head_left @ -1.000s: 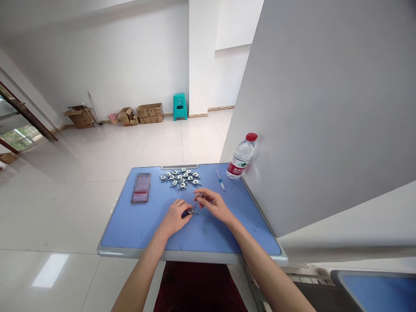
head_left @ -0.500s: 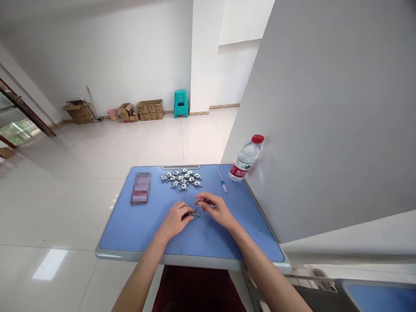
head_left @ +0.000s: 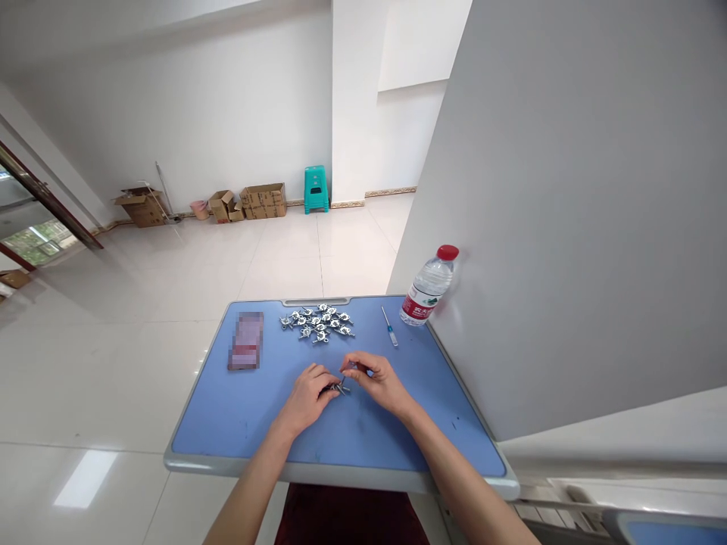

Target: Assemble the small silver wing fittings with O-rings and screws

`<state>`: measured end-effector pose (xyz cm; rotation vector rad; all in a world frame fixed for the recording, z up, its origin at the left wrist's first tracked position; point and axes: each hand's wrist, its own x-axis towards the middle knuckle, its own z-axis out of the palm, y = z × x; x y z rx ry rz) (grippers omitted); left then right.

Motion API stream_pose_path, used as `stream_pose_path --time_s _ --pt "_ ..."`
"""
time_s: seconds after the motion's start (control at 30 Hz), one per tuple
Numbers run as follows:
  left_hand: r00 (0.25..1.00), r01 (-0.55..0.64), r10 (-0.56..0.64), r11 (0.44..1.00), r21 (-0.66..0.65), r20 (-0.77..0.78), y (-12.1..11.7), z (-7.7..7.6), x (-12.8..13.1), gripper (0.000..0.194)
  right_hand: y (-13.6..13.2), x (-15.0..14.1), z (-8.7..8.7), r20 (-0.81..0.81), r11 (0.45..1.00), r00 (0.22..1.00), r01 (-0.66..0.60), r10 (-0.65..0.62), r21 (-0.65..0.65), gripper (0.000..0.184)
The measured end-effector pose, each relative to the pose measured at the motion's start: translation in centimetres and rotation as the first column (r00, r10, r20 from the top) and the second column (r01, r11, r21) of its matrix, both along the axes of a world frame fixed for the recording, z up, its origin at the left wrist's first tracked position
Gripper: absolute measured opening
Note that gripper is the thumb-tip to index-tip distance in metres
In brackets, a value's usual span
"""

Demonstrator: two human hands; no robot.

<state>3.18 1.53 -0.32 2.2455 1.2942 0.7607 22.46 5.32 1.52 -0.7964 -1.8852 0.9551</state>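
Observation:
My left hand (head_left: 311,395) rests on the desk, its fingers closed around a small silvery metal fitting (head_left: 341,387) with short prongs sticking out to the right. Above that fitting, my right hand (head_left: 375,378) pinches a thin small screwdriver (head_left: 342,379), its shaft pointing down at the metal; the fingers cover most of it. Beyond both hands lies a pile of similar metal fittings (head_left: 321,323). Another screwdriver (head_left: 389,328) with a clear and blue handle lies to the right of the pile.
The blue desk (head_left: 227,424) has a grey raised rim. A blurred-out phone-like rectangle (head_left: 246,341) lies at its left. A red-capped water bottle (head_left: 429,288) stands at the back right corner, beside a grey partition (head_left: 568,227). Cardboard boxes (head_left: 264,201) and teal stools (head_left: 316,189) line the far wall.
The whole view has tilted slightly up, so the desk sits lower in the picture. My right hand has turned a little around the screwdriver; my left hand keeps its grip on the fitting.

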Motion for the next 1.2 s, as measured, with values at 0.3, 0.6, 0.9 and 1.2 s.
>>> stream_pose_path --time_s 0.3,0.6,0.9,1.2 --pt "1.000 -0.014 0.014 1.000 -0.012 0.004 -0.2 0.4 0.0 0.011 0.0 -0.2 -0.1 -0.017 0.999 1.000 0.013 -0.013 -0.031 0.024" --pt "1.000 -0.024 0.024 1.000 -0.010 0.005 -0.4 0.4 0.1 0.016 0.0 0.0 0.1 -0.026 0.999 1.000 0.004 -0.005 -0.054 0.024" --pt "0.999 -0.029 0.029 1.000 0.001 -0.039 -0.1 0.0 0.0 0.016 0.5 -0.2 -0.8 -0.110 0.988 0.994 -0.012 -0.005 -0.157 0.027" --pt "0.999 -0.014 0.015 1.000 0.026 -0.037 0.1 -0.1 0.1 0.017 0.4 -0.4 -0.6 -0.118 0.987 0.993 -0.006 -0.013 -0.160 0.027"
